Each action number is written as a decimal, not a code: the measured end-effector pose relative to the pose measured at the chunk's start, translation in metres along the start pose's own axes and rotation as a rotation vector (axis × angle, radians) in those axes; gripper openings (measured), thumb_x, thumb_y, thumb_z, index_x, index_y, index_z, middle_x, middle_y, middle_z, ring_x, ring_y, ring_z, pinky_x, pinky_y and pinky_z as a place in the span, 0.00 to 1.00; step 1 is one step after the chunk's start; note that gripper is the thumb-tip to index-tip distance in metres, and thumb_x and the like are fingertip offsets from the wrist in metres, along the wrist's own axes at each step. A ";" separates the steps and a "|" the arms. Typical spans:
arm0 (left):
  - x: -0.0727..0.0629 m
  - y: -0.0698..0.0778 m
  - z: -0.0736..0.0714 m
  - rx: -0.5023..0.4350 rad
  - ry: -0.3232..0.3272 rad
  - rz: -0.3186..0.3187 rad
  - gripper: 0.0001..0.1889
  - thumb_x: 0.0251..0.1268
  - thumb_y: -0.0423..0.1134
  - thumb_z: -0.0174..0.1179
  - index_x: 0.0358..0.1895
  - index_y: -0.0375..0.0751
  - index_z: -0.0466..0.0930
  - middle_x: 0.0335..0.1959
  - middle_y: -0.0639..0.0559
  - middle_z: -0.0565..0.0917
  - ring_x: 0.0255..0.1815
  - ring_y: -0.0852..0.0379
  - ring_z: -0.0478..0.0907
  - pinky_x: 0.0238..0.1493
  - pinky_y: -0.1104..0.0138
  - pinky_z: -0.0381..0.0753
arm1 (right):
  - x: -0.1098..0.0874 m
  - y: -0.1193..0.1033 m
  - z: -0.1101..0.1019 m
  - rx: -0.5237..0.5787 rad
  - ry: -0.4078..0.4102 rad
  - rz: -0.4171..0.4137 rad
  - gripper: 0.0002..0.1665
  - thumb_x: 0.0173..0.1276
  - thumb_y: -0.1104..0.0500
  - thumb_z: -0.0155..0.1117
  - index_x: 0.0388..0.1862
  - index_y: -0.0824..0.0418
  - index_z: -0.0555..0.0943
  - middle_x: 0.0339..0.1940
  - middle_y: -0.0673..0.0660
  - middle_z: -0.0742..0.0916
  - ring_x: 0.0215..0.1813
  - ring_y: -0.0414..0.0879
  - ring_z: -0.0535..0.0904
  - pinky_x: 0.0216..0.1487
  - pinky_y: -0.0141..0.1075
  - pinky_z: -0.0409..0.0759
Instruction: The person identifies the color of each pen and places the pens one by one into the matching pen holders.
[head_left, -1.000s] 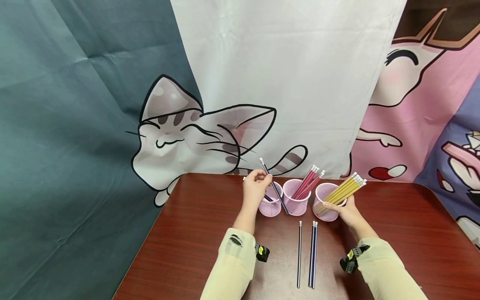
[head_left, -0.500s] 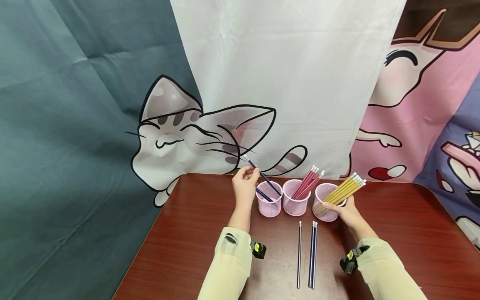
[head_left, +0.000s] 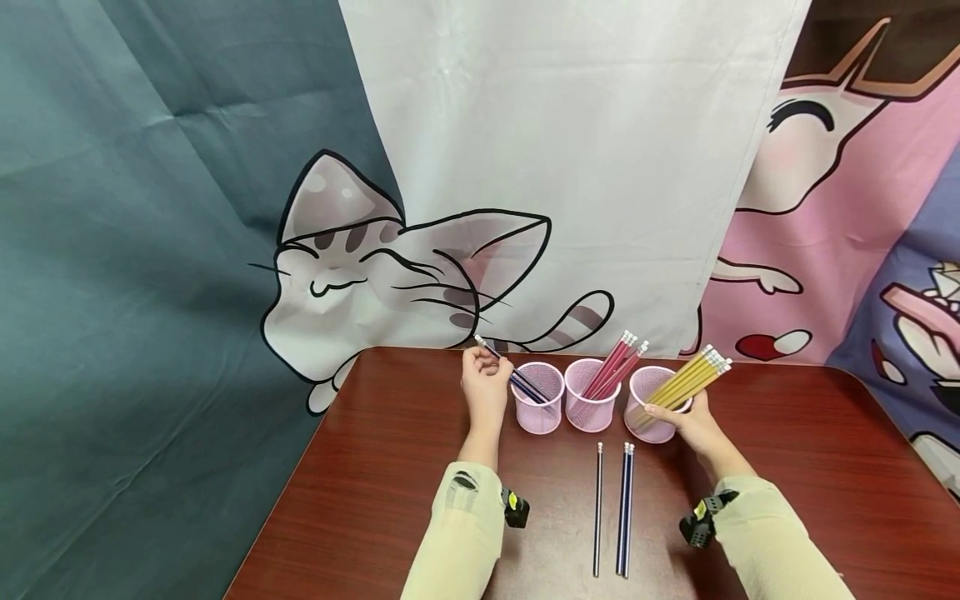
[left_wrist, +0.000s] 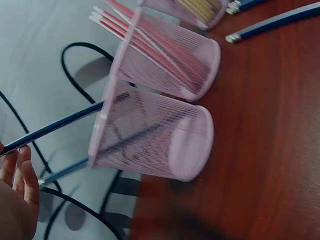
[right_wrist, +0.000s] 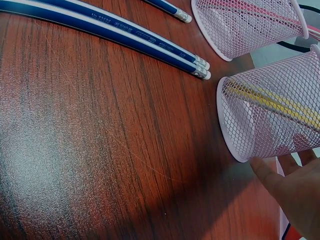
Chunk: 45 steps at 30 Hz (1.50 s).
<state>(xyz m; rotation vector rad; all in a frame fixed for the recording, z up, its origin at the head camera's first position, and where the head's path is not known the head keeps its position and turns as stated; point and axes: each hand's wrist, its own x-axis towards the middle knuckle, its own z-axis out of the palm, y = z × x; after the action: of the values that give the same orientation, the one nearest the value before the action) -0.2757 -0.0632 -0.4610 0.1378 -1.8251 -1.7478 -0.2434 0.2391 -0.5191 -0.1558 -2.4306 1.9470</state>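
Note:
My left hand pinches a dark blue pencil near its eraser end. The pencil slants, its lower end inside the left pink mesh cup. Another blue pencil leans in that same cup. At the right pink mesh cup, my right hand holds the side, thumb in front and fingers behind. Several yellow pencils lean out of it to the right. Between these two stands the middle cup with several red pencils.
Three blue pencils lie on the brown table in front of the cups: a single pencil and a touching pair. A printed cloth hangs behind the table's back edge.
My left hand has moved left and lowered the blue pencil, which was in front of the cups, so its lower end is in the left cup. The right hand stays put.

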 end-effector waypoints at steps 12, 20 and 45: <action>-0.014 -0.026 -0.004 0.115 0.008 -0.042 0.09 0.46 0.25 0.59 0.34 0.33 0.74 0.25 0.48 0.82 0.24 0.58 0.79 0.27 0.70 0.78 | -0.001 0.001 0.000 -0.006 0.001 0.037 0.54 0.58 0.55 0.68 0.66 0.67 0.40 0.65 0.70 0.55 0.65 0.59 0.51 0.67 0.48 0.47; -0.022 -0.038 -0.004 0.172 0.032 -0.109 0.06 0.45 0.27 0.62 0.29 0.34 0.79 0.22 0.48 0.83 0.24 0.56 0.81 0.29 0.67 0.79 | -0.002 -0.002 0.000 -0.013 -0.012 0.042 0.52 0.60 0.60 0.65 0.66 0.71 0.38 0.64 0.73 0.54 0.65 0.60 0.51 0.66 0.50 0.47; -0.065 -0.063 -0.007 0.442 -0.684 -0.412 0.04 0.57 0.33 0.55 0.28 0.38 0.71 0.16 0.47 0.78 0.10 0.61 0.71 0.10 0.72 0.68 | -0.001 0.001 -0.001 -0.002 -0.006 0.026 0.53 0.60 0.57 0.66 0.66 0.69 0.38 0.65 0.73 0.54 0.66 0.59 0.50 0.67 0.51 0.46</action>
<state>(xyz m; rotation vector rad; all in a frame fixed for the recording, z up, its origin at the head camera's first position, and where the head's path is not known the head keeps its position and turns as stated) -0.2399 -0.0468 -0.5433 0.1006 -2.8436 -1.7510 -0.2418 0.2400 -0.5194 -0.1834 -2.4459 1.9587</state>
